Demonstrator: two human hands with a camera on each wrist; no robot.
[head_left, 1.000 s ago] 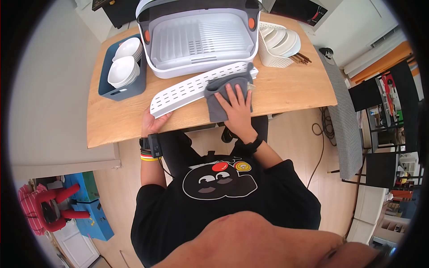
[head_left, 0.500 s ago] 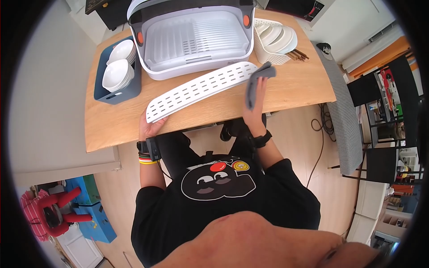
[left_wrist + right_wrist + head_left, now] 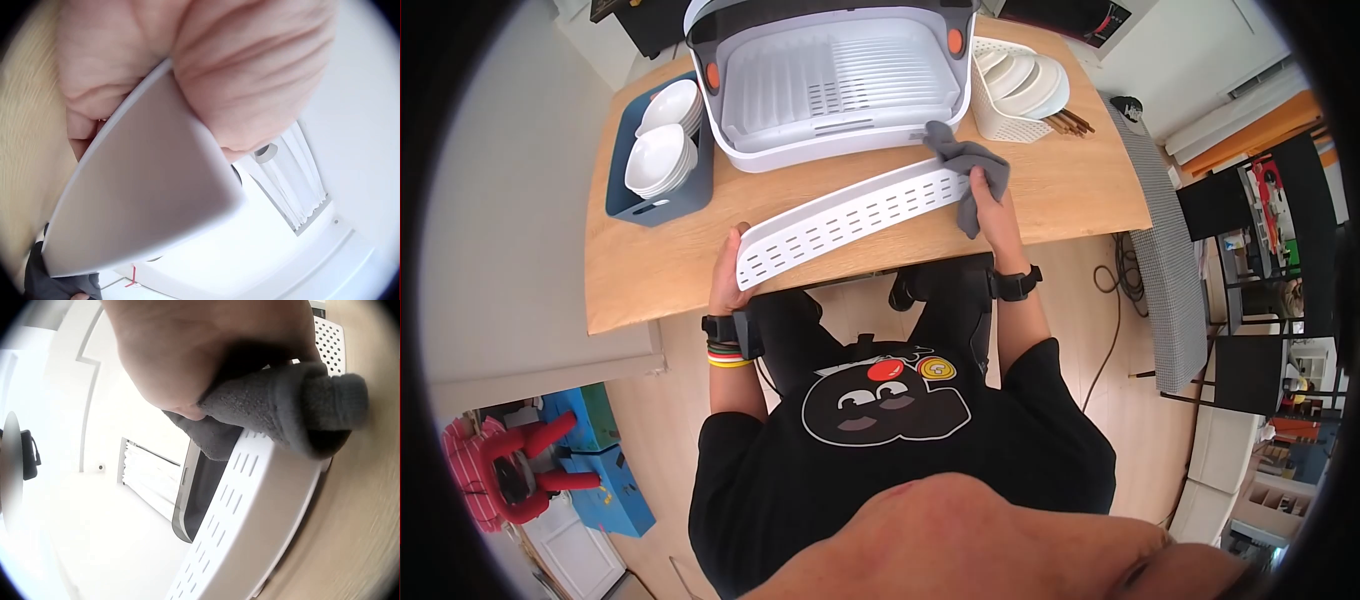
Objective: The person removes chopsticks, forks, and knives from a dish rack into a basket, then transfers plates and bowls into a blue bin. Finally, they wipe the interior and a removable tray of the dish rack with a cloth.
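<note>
A long white slotted shelf [image 3: 850,222] is held at a slant above the wooden table, its slotted face turned toward me. My left hand [image 3: 728,270] grips its left end; in the left wrist view, thumb and fingers lie on either side of the smooth end wall [image 3: 144,181]. Over the shelf's right end, my right hand [image 3: 998,217] holds a grey cloth [image 3: 988,168], the thumb on its near side and most fingers hidden behind. In the right wrist view the bunched cloth [image 3: 256,397] wraps the shelf's end.
Behind the shelf stands a white dish-drying box [image 3: 750,158] with its dark lid raised. A blue bin [image 3: 665,208] of white bowls [image 3: 658,160] sits at left. At right, a cream basket [image 3: 1005,128] holds plates [image 3: 1040,88] and chopsticks [image 3: 1072,122]. The table's front edge runs below my hands.
The shelf has tipped so its slotted face turns toward me. My right hand has taken the cloth from the shelf's near side to its right end and now grips it there.
</note>
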